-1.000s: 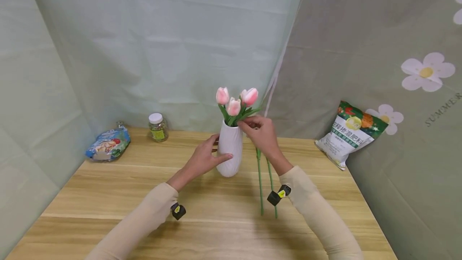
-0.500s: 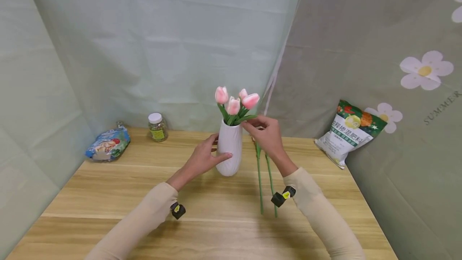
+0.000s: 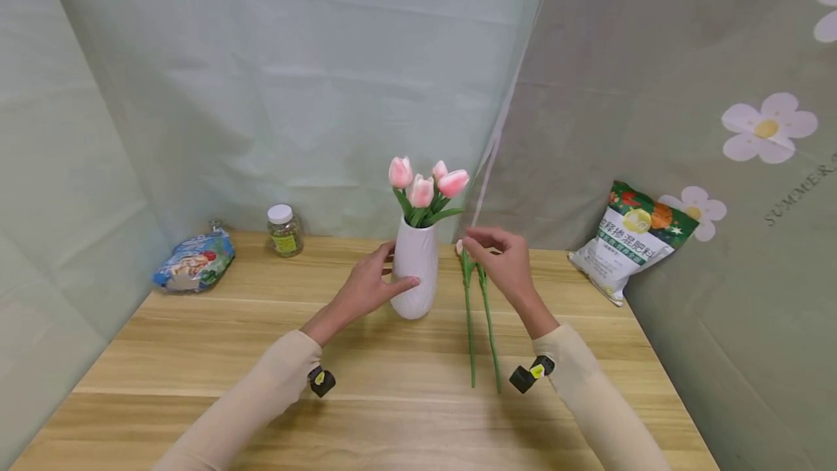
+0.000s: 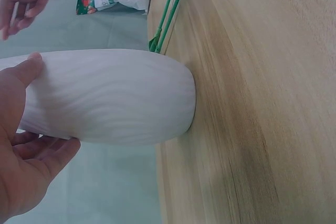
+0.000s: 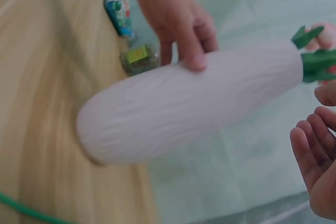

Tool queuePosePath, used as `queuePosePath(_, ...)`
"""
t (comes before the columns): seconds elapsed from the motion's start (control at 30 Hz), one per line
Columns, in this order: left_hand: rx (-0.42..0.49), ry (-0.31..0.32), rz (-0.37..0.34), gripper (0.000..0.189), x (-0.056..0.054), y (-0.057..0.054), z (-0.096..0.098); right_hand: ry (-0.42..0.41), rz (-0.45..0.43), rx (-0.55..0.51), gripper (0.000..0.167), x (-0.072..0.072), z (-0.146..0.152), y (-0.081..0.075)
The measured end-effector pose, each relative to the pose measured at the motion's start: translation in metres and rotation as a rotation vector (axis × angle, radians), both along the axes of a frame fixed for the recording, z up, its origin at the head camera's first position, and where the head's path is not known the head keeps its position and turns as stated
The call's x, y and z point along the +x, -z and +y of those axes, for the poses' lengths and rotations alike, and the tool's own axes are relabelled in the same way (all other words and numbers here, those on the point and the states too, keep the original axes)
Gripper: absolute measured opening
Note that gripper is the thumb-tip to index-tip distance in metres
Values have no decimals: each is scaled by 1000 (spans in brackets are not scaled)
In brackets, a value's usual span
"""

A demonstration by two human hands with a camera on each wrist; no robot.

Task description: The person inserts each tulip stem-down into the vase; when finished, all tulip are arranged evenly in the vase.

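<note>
A white ribbed vase stands upright on the wooden table, holding several pink tulips with green leaves. My left hand grips the vase from its left side, thumb across the front and fingers behind, as the left wrist view shows on the vase wall. To the right of the vase, my right hand hovers with loosely bent fingers and nothing between them. Beneath it lie two more flowers with long green stems; their heads are mostly covered by that hand.
At the back left are a blue printed bag and a clear jar with a white lid. A green and white fertilizer bag leans against the right wall cloth. Fabric backdrops rise behind the table.
My right hand has let go of a tulip at the vase's mouth and moved right and slightly down, over the lying stems. The left hand stays on the vase.
</note>
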State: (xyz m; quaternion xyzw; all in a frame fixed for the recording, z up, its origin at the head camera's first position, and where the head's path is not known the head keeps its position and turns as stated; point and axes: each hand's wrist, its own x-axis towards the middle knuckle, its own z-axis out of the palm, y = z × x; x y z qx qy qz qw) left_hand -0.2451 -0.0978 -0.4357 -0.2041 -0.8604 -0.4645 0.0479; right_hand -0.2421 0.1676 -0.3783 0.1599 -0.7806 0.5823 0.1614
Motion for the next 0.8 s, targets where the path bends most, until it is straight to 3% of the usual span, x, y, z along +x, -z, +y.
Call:
queuePosePath(0.23,-2,0,-5,86,0,1,0,21,-102,-6,26,6,16,20)
queuePosePath(0.4,5,-2,-14,85,0,0,1,45,-105,72,23,20,22,18)
queuePosePath(0.47,5,-4,-20,85,1,-1,1,43,-99,84,23,18,27,27)
queuePosePath(0.63,5,-2,-25,84,1,-1,1,65,-141,89,25,1,44,70)
queuePosePath(0.8,9,1,-29,84,0,0,0,97,-198,106,32,-2,52,90)
